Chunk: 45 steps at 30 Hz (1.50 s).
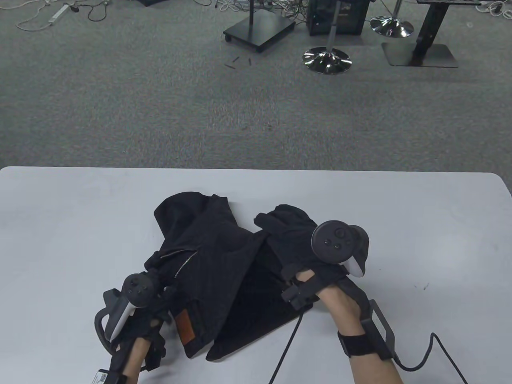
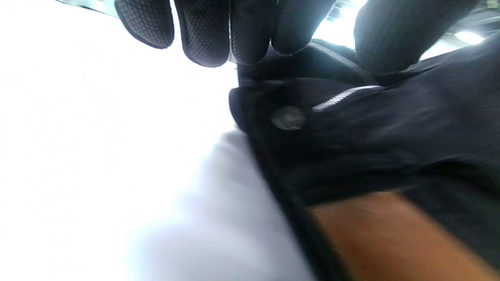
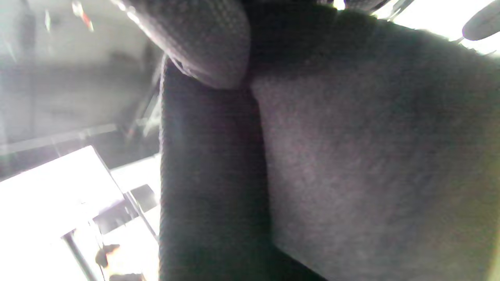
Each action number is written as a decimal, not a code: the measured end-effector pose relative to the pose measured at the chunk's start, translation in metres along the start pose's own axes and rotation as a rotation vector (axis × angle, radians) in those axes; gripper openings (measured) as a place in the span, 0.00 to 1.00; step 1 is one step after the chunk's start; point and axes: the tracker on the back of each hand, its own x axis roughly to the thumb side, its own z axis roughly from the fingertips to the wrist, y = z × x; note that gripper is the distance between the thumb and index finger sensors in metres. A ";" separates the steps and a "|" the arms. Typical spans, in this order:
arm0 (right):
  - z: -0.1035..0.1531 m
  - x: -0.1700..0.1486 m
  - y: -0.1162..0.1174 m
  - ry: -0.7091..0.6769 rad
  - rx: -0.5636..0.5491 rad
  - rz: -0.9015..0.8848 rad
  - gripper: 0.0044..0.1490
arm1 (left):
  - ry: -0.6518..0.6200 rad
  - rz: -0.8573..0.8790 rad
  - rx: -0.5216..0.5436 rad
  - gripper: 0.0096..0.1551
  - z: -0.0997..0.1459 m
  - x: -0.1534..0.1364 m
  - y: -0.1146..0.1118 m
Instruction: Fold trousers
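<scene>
Black trousers (image 1: 216,256) lie crumpled on the white table (image 1: 420,224), with an open silver zip (image 1: 185,264) and a brown waistband patch (image 1: 185,328). My left hand (image 1: 154,276) pinches the waistband by the zip and button (image 2: 288,118); its fingers (image 2: 218,31) curl over the cloth edge in the left wrist view. My right hand (image 1: 288,236) is lifted a little and grips a bunch of black cloth (image 3: 371,156), which fills the right wrist view; one fingertip (image 3: 203,43) presses on it.
Beyond the table's far edge is grey carpet with stool bases (image 1: 327,60), a rolling stand (image 1: 259,30) and cables. A black cable (image 1: 288,348) runs from my right wrist over the table's front edge. The bare tabletop stretches left and right of the trousers.
</scene>
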 end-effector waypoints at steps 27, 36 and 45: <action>0.022 -0.151 0.082 0.607 0.370 -0.132 0.37 | -0.124 -0.295 -0.189 0.36 -0.012 0.020 -0.031; 0.003 -0.144 0.128 0.595 0.485 0.007 0.29 | -0.125 -0.322 -0.167 0.35 -0.010 0.017 -0.030; 0.012 -0.118 0.025 0.376 -0.053 -0.331 0.24 | 0.013 -0.324 -0.092 0.33 -0.014 -0.013 -0.010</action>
